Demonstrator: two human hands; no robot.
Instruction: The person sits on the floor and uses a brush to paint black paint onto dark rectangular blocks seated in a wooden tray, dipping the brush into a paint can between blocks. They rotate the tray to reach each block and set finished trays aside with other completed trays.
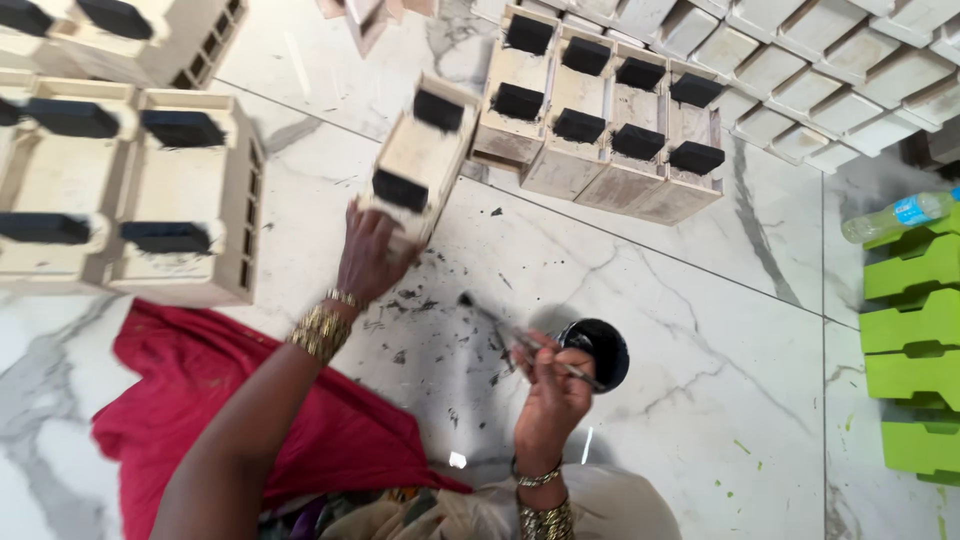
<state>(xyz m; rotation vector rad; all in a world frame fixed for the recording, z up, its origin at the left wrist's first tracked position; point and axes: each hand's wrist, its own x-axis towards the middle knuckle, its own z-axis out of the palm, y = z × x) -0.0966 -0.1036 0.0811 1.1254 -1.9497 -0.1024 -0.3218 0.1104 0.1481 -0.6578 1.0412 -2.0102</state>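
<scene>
Open marble floor (700,330) between black paint pot (598,350) and green blocks (915,340). Hemmed in above by row of wooden blocks (600,120), at left by stacked blocks (130,190) and red cloth (200,400).

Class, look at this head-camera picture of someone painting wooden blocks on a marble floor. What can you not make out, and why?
- Wooden block at the left hand: motion-blurred, so the grip is unclear.
- Brush tip in the right hand: thin and blurred.
- Black paint pot: partly hidden by that hand.
- Green blocks and plastic bottle: cut off by the right edge.
</scene>
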